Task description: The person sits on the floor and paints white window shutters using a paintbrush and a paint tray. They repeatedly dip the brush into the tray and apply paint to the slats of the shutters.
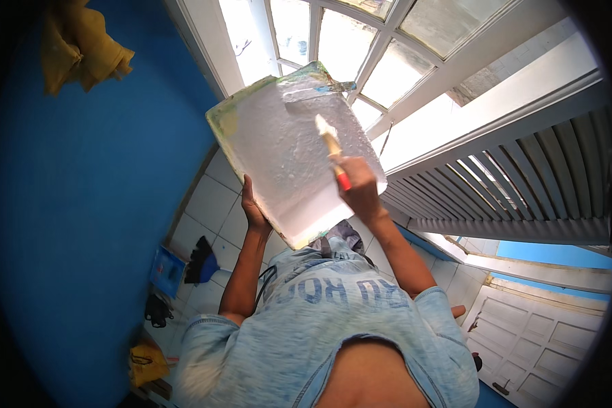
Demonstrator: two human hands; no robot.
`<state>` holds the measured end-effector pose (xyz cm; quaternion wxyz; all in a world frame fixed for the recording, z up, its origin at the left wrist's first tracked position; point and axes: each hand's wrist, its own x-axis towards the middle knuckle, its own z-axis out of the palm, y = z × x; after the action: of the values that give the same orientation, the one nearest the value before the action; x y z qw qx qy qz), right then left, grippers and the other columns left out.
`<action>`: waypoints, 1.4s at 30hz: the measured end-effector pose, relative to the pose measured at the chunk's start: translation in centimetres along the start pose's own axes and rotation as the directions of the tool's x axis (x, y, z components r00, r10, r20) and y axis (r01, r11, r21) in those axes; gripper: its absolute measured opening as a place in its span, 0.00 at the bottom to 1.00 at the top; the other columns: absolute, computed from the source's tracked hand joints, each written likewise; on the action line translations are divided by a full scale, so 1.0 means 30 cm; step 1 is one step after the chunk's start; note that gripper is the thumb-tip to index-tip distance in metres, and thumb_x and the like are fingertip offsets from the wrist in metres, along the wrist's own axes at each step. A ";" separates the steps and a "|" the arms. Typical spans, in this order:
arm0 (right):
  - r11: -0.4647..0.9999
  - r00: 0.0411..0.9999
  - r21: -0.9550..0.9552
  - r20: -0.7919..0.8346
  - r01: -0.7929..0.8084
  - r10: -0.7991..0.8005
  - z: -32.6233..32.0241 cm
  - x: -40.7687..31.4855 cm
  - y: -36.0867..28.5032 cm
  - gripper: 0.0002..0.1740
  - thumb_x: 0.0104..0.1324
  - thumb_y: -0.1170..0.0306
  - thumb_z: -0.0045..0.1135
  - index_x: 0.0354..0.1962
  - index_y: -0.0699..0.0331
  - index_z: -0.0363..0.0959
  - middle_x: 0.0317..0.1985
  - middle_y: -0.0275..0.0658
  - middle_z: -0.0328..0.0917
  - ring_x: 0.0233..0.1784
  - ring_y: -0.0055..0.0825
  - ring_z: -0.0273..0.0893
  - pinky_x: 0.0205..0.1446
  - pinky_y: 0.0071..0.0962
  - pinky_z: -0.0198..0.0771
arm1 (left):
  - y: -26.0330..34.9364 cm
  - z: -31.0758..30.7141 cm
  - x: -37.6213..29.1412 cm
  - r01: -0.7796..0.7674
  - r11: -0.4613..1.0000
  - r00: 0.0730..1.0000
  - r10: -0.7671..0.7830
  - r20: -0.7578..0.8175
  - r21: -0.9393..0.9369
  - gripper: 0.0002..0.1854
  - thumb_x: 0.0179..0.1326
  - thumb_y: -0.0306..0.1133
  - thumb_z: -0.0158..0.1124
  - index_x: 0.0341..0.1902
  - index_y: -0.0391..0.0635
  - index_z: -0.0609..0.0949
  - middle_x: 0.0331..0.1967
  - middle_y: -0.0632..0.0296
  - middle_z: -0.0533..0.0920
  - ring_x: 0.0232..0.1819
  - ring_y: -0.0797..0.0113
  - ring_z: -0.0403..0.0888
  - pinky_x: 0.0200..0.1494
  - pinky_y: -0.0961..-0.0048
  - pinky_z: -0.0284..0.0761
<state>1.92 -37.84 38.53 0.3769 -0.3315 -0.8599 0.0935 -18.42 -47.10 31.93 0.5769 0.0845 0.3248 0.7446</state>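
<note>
My left hand (pixel 255 209) grips the left edge of a paint tray (pixel 280 143), its thumb lying over the rim. White paint coats the inside of the tray, and dried green, yellow and blue smears mark its far rim. In my right hand (pixel 359 186) is a paintbrush (pixel 330 145) with a pale handle and a red end. The brush's white-coated bristles point away from me, over the right half of the tray. Whether the bristles touch the paint, I cannot tell.
A blue wall (pixel 92 168) rises at the left, with yellow cloth (pixel 81 51) hanging on it. Ahead stands a white paned window frame (pixel 387 35); white louvred shutters (pixel 530 178) are to the right. A broom (pixel 202 262) rests on the tiled floor (pixel 209 199). At lower right is a white panelled door (pixel 535 336).
</note>
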 end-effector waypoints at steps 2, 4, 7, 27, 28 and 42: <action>1.000 0.994 0.007 0.108 0.019 -0.020 0.035 -0.041 -0.061 0.14 0.59 0.76 0.61 0.44 0.66 0.77 0.30 0.44 0.77 0.35 0.40 0.77 0.37 0.34 0.75 | 0.002 -0.001 0.003 0.010 1.000 1.000 -0.010 0.007 -0.006 0.37 0.68 0.58 0.51 0.69 0.42 0.64 0.59 0.54 0.74 0.58 0.59 0.75 0.61 0.62 0.73; 0.994 0.993 0.111 0.110 0.023 -0.035 0.031 -0.046 -0.117 0.14 0.59 0.76 0.61 0.44 0.65 0.77 0.30 0.43 0.77 0.34 0.40 0.78 0.37 0.34 0.75 | 0.002 0.000 0.008 0.007 1.000 1.000 -0.007 0.008 -0.006 0.35 0.70 0.57 0.47 0.69 0.41 0.64 0.60 0.53 0.74 0.59 0.58 0.74 0.62 0.61 0.71; 0.945 0.996 0.320 -0.036 -0.067 0.083 0.003 -0.008 -0.113 0.13 0.59 0.75 0.62 0.43 0.64 0.77 0.30 0.43 0.78 0.33 0.39 0.78 0.37 0.35 0.75 | 0.016 0.002 0.004 0.013 1.000 0.999 -0.012 0.040 -0.015 0.35 0.71 0.57 0.46 0.70 0.41 0.63 0.61 0.52 0.73 0.60 0.57 0.73 0.63 0.60 0.70; 0.997 0.996 0.030 -0.032 -0.077 0.078 -0.002 -0.152 -0.059 0.13 0.58 0.73 0.63 0.41 0.68 0.77 0.31 0.44 0.74 0.35 0.38 0.76 0.42 0.34 0.74 | 0.018 0.036 -0.046 -0.106 0.966 0.992 0.119 -0.041 0.234 0.42 0.66 0.62 0.48 0.73 0.44 0.57 0.71 0.49 0.59 0.70 0.47 0.58 0.71 0.50 0.57; 0.998 0.994 0.004 0.085 -0.070 0.069 0.011 -0.169 -0.071 0.15 0.55 0.72 0.63 0.41 0.67 0.76 0.31 0.43 0.71 0.36 0.37 0.76 0.43 0.33 0.74 | 0.009 0.026 -0.041 -0.117 0.966 0.992 0.124 -0.014 0.228 0.42 0.65 0.62 0.48 0.73 0.44 0.58 0.71 0.49 0.59 0.70 0.47 0.58 0.71 0.50 0.57; 0.868 0.950 0.470 -0.169 -0.158 0.264 -0.284 -0.183 0.008 0.10 0.65 0.67 0.63 0.39 0.65 0.74 0.28 0.44 0.78 0.31 0.37 0.78 0.36 0.33 0.72 | -0.075 0.134 -0.157 -0.279 0.916 0.953 0.301 -0.034 0.290 0.41 0.66 0.62 0.49 0.72 0.44 0.59 0.72 0.51 0.58 0.72 0.48 0.56 0.73 0.49 0.54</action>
<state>10.82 -41.93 41.15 0.5268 -0.3359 -0.7239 0.2925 -13.07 -49.58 34.91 0.4292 0.1839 0.4335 0.7708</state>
